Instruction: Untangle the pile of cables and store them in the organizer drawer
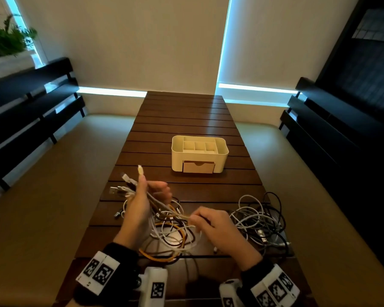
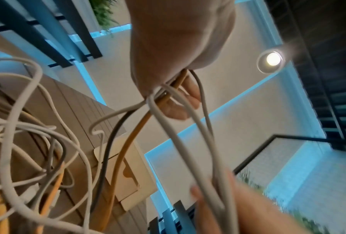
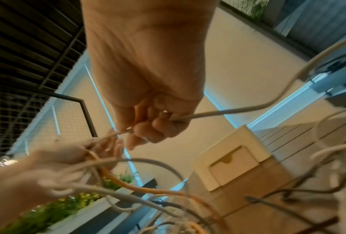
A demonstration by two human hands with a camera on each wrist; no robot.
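Note:
My left hand [image 1: 142,200] is raised over the table's near part and grips a bundle of white, dark and orange cables [image 2: 164,98], their plug ends [image 1: 125,185] fanning out above the fist. Those cables trail down into a tangled pile [image 1: 173,233] on the table. My right hand [image 1: 211,222] pinches one white cable [image 3: 208,114] that runs taut from the left hand's bundle. A second heap of white and black cables [image 1: 259,220] lies to the right. The cream organizer [image 1: 198,155] stands farther back, its front drawer [image 1: 198,167] closed.
The slatted wooden table [image 1: 186,120] stretches away beyond the organizer. Padded benches [image 1: 53,173] with dark slatted backrests flank it on both sides. A loose plug [image 1: 118,214] lies by the table's left edge.

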